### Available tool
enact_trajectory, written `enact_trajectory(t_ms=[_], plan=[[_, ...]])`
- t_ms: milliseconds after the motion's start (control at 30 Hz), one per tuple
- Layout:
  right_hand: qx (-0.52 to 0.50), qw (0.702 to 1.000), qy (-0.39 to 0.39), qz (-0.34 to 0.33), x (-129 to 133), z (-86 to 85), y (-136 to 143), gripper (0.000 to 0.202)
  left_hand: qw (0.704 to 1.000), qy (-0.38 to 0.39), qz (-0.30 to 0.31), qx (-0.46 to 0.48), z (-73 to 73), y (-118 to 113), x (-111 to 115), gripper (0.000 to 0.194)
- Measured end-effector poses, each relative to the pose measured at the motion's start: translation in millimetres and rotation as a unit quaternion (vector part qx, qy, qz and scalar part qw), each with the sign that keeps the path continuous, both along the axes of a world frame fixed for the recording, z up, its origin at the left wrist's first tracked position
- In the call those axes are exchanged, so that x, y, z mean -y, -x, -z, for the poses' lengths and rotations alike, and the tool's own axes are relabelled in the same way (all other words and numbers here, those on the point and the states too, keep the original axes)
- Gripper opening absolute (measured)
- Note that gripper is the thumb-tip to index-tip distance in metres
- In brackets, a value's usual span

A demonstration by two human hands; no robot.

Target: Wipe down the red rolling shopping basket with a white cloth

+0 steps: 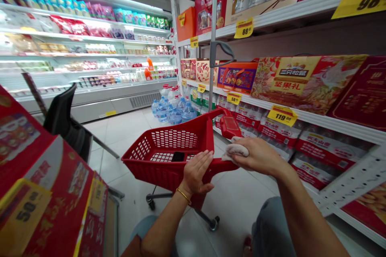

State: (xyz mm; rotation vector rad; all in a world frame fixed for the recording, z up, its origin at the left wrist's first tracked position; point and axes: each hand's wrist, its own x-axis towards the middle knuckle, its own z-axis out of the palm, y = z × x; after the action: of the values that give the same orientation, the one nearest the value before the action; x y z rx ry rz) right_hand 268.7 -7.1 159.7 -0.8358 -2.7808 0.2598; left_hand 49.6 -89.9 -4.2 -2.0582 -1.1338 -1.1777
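Note:
A red plastic shopping cart (169, 172) with a perforated basket stands in the middle of the view. My left hand (197, 172), with a gold bangle at the wrist, rests on the rim near the handle end. Its fingers lie flat and close together, while the thumb stands apart lower on the outer side. My right hand (256, 156) is closed on a bunched, whitish cloth (237, 150), which presses against the handle (230, 126) of the cart. Part of the cloth is hidden under the fingers. A small black object (178, 156) lies in the basket.
Shelves of boxed gifts (301, 82) and packed bottles run along the right. Large water bottles (176, 110) stand on the floor ahead. A black chair (70, 124) and red boxes (60, 176) are at left. Behind is a lit refrigerated display (120, 100).

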Motion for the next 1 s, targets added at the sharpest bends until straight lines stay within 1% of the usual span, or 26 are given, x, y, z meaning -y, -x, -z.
enact_trajectory(t_ms=[133,267,400,500,633,733,800,900,1000], plan=[[0.012,1.000,-0.006,0.028,17.5,-2.8,6.6,0.016,1.000,0.009,0.001,0.002,2.0,8.6,3.2,0.081],[0.014,0.998,-0.024,0.052,28.8,-0.5,13.2,0.016,1.000,0.015,0.009,0.010,4.7,17.4,4.3,0.081],[0.016,0.997,-0.046,0.059,38.4,1.9,19.6,0.016,0.999,0.026,0.000,0.022,6.6,22.9,5.8,0.080],[0.015,0.996,-0.049,0.070,46.7,3.3,23.8,0.020,0.999,0.035,-0.010,0.038,4.7,23.4,8.3,0.081],[0.015,0.993,-0.059,0.102,56.9,5.2,28.3,0.021,0.997,0.042,-0.015,0.063,-3.6,19.6,13.7,0.081],[0.013,0.992,-0.061,0.111,63.2,6.5,30.2,0.021,0.995,0.060,-0.027,0.076,-13.0,11.0,18.1,0.083],[0.006,0.992,-0.064,0.111,66.1,8.1,30.5,0.019,0.993,0.073,-0.033,0.081,-20.5,0.2,20.1,0.084],[-0.020,0.992,-0.069,0.102,67.1,13.7,28.7,0.016,0.990,0.081,-0.026,0.108,-32.2,-23.6,20.3,0.086],[-0.084,0.991,-0.064,0.080,62.4,23.1,22.7,0.019,0.982,0.101,-0.027,0.156,-40.2,-49.8,17.5,0.087]])
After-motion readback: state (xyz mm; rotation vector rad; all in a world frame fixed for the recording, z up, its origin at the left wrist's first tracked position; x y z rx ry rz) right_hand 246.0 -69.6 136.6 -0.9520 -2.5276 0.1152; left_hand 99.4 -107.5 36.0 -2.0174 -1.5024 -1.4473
